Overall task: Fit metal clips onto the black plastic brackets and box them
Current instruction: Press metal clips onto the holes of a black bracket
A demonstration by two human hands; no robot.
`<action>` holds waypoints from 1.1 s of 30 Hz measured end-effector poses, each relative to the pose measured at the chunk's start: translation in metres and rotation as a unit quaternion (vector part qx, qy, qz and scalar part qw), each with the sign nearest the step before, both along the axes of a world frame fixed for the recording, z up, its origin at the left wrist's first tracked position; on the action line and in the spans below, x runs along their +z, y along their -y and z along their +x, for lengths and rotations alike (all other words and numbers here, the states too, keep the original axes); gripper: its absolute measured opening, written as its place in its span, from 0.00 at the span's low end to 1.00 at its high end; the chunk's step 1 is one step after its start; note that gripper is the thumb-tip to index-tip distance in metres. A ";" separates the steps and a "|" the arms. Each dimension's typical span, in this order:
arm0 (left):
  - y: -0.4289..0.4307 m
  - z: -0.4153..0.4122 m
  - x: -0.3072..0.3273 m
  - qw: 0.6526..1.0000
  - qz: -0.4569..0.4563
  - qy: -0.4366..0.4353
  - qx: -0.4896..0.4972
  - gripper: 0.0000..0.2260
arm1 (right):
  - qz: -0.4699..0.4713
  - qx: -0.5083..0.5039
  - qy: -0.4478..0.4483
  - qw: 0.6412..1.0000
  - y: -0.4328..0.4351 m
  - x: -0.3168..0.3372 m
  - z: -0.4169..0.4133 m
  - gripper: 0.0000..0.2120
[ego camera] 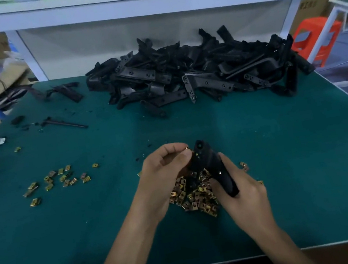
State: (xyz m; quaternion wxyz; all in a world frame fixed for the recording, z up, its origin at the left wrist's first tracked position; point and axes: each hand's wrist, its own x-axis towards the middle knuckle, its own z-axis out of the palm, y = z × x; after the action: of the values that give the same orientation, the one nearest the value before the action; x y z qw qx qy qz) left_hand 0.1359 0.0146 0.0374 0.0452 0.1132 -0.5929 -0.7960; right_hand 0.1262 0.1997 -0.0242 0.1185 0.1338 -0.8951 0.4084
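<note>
1. My right hand [240, 187] grips a black bracket [211, 162], held above the clip pile [197, 196] near the table's [289, 182] front edge.
2. My left hand [165, 171] pinches one clip [188, 151] against the bracket's top end.
3. If I push crooked, the clip could slip and fall into the pile.
4. More brackets [193, 72] lie by the back edge.

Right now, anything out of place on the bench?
Scattered clips lie left on the mat, apart from the main clip pile in front; one stray clip sits farther back-left. Small black scraps litter that corner.
</note>
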 end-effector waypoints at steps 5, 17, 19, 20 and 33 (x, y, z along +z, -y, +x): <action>-0.002 0.000 -0.001 0.999 0.041 0.013 0.021 0.03 | 0.001 0.004 -0.024 1.000 0.000 -0.004 0.001 0.29; -0.012 0.000 0.003 0.997 -0.069 0.010 0.024 0.03 | 0.007 0.007 -0.042 0.999 -0.001 -0.006 -0.002 0.30; -0.017 -0.002 0.005 0.996 -0.085 0.006 0.019 0.03 | -0.003 -0.006 -0.045 0.999 -0.001 -0.006 -0.002 0.30; -0.020 -0.003 0.006 0.994 -0.104 0.002 0.017 0.04 | -0.005 -0.013 -0.046 0.999 -0.001 -0.006 -0.002 0.30; -0.144 0.031 -0.016 0.888 -0.358 -0.153 -0.244 0.19 | -0.177 -0.300 0.080 0.934 -0.103 -0.021 0.136 0.32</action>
State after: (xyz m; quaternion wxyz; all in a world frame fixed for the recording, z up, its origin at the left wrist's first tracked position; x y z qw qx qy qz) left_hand 0.1667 0.1589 0.0217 -0.0230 -0.1820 -0.8323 -0.5231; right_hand 0.2619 0.3026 -0.0454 0.1856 -0.1972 -0.8132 0.5152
